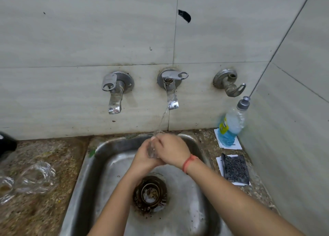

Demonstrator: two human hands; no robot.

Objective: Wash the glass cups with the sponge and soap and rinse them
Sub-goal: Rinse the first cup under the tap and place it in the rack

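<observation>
Hands: left hand [143, 157] and right hand [173, 150] together, clasping small clear glass cup [151, 150].
Place: in thin water stream [163, 122] below middle steel tap [171, 97], far side.
Tip: slow turning, firm grip, mouth toward stream.

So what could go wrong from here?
The wet glass cup, gripped between left hand and right hand, could slip and break on the steel sink. Water from the middle tap lands at its rim and may splash out. The glasses on the counter sit close together, easy to knock.
</observation>
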